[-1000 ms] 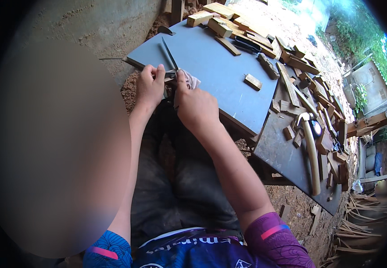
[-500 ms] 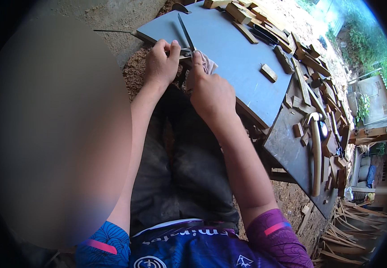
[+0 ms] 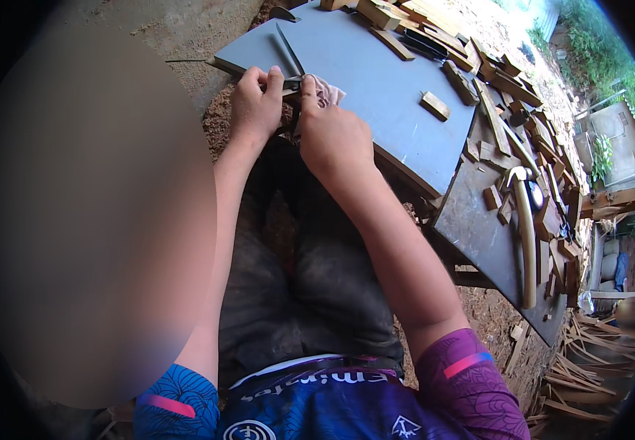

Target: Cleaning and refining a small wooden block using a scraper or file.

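A long, narrow dark blade [image 3: 288, 48] extends up and left from my hands at the front edge of the grey-blue board [image 3: 394, 136]. My left hand [image 3: 257, 110] has fingers curled, thumb raised, around a small dark piece [image 3: 290, 85] at the blade's lower end. My right hand [image 3: 332, 143] grips a crumpled pink cloth [image 3: 330, 94] beside it, index finger lying along the blade's base; its other fingers are mostly hidden. A small wooden block [image 3: 435, 105] lies on the board to the right.
Wood offcuts [image 3: 497, 121] crowd the board's back and right. A hammer [image 3: 526, 249] lies on a dark lower board [image 3: 475, 227]. A rough wall [image 3: 156, 33] stands at the left; thin wood strips [image 3: 574, 381] cover the lower-right ground. A large blurred oval hides the left side.
The whole view has shifted, so the board sits higher in it. My hands and blade moved slightly forward over the board, then slightly back and left. Both hands keep their hold.
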`<state>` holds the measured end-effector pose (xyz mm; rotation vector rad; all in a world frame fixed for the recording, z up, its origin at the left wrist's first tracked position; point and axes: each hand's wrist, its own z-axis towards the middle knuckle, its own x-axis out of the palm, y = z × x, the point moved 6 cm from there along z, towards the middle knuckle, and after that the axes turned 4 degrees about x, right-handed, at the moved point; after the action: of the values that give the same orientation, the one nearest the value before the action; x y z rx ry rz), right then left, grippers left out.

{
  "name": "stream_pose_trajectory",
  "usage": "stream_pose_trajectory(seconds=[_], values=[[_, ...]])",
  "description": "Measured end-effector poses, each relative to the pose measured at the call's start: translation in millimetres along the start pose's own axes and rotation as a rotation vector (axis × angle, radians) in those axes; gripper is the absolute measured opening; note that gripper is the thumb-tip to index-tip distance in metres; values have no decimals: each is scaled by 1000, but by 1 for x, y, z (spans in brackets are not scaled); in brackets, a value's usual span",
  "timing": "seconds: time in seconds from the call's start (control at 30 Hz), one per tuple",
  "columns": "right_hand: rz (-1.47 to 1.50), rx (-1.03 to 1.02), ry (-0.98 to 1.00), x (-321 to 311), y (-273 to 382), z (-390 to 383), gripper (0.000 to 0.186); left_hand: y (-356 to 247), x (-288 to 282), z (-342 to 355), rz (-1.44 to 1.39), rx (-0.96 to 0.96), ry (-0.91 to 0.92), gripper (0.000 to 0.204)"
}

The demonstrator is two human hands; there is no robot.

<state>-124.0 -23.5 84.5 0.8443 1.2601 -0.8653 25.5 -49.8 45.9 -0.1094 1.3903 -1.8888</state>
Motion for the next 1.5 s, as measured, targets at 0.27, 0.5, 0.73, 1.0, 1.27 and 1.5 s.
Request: stream_pose_trajectory(seconds=[0.27,0.5,0.73,1.0,1.27,1.5], values=[[16,47,304,-15,-10,-71,66,0,-1,-10,29,-8,-30,44],[209,2,-36,-6,-13,6,72,-8,0,-2,-8,17,6,45],[201,19,246,-34,-20,-55,71,-3,-6,-8,51,9,-39,42],[289,-6,-14,-8,-18,-12,75,-2,2,-3,-3,7,47,42],[249,21,76,-15,-20,-36,72,-9,-2,-4,58,41,-107,42],[142,95,247,-12,-18,-57,73,-3,-5,-5,84,44,-22,44]])
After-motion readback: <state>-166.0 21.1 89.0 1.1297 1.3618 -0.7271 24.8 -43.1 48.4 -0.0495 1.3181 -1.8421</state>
